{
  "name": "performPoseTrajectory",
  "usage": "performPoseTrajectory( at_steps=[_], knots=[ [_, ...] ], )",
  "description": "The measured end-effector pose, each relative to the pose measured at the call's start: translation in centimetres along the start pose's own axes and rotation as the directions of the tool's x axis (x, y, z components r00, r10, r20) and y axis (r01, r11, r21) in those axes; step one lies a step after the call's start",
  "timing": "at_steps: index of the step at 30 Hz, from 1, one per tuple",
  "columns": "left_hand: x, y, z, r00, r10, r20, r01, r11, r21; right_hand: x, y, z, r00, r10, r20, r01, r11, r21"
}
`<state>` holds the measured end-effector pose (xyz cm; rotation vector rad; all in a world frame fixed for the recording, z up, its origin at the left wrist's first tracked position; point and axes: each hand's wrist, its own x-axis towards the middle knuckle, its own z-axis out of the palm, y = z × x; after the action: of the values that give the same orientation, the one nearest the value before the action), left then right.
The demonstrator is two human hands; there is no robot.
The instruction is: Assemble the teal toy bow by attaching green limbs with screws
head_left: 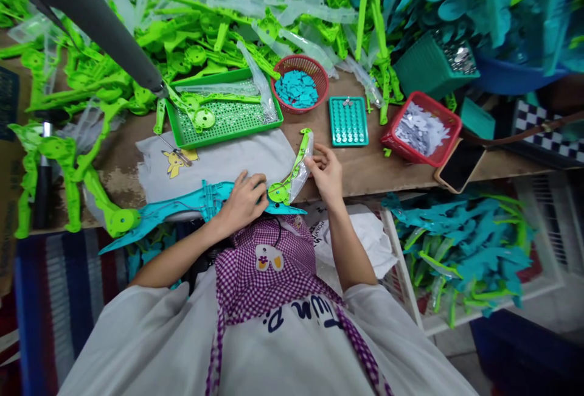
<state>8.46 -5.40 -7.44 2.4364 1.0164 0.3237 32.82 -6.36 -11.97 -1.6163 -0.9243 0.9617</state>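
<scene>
Head view: both hands on a teal and green plastic assembly at the desk edge

Head camera looks down over a purple checked apron onto a worn brown wooden desk [365,168]. The left hand [244,199] lies closed over a long teal plastic shell piece [182,207], fingers curled on top of it and pressing it against the near edge of the desk, where it rests partly on a grey cloth with a yellow cartoon print [214,162]. The right hand [325,171] pinches the upper part of a slim lime-green plastic arm in a clear plastic sleeve [296,165], thumb and fingertips closed on it. That green arm runs tilted from the right hand down to a round hub that meets the teal shell just beside the left hand's fingers.

Behind the hands stands a green perforated plastic tray [228,122] with green parts and a clear bag in it. To its right sit a round red mesh basket of small teal pieces [298,84], a small teal rectangular tray with rows of round pockets [348,121], and a red rectangular basket of small grey pieces [422,129]. A dark phone [458,166] lies at the desk's right end, just beside the red rectangular basket. A heap of lime-green plastic parts [137,49] covers the far and left side of the desk. Below the desk on the right, a white crate holds finished teal and green pieces [460,250]
</scene>
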Motion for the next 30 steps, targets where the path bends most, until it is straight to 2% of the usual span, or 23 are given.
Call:
performPoseTrajectory(
  at_steps=[8,12,16,18,21,23,25,27,30],
  knots=[
    [0.2,0.1,-0.1,0.999,-0.025,0.031,0.027,0.997,-0.070,0.3,0.5,-0.1,0.999,-0.013,0.044,0.015,0.999,-0.035],
    [0.2,0.0,0.1,0.999,-0.026,0.026,0.027,0.998,-0.064,0.8,0.5,-0.3,0.992,0.002,0.124,0.007,0.998,-0.068],
    [0.2,-0.1,0.1,0.999,-0.016,0.029,0.017,0.998,-0.063,1.1,-0.8,-0.7,0.985,-0.030,0.169,0.067,0.974,-0.217],
    [0.2,-0.2,0.2,1.000,-0.009,0.024,0.010,0.998,-0.062,1.1,-1.9,-1.1,0.982,-0.081,0.169,0.141,0.916,-0.376],
    [0.2,-0.2,0.2,1.000,-0.002,0.019,0.004,0.998,-0.058,1.3,-3.5,-1.8,0.973,-0.127,0.191,0.218,0.770,-0.600],
    [0.1,-0.3,0.3,1.000,0.000,0.017,0.001,0.998,-0.058,1.6,-4.1,-2.1,0.961,-0.151,0.232,0.271,0.684,-0.677],
    [0.1,-0.4,0.3,1.000,0.002,0.011,-0.001,0.998,-0.060,2.0,-4.1,-2.0,0.952,-0.179,0.247,0.303,0.645,-0.702],
    [0.0,-0.4,0.4,1.000,0.005,0.004,-0.005,0.998,-0.066,2.5,-3.7,-1.8,0.963,-0.175,0.205,0.268,0.695,-0.667],
    [-0.1,-0.5,0.5,1.000,0.013,-0.004,-0.014,0.997,-0.082,3.0,-2.7,-1.4,0.983,-0.112,0.145,0.171,0.843,-0.510]
  ],
)
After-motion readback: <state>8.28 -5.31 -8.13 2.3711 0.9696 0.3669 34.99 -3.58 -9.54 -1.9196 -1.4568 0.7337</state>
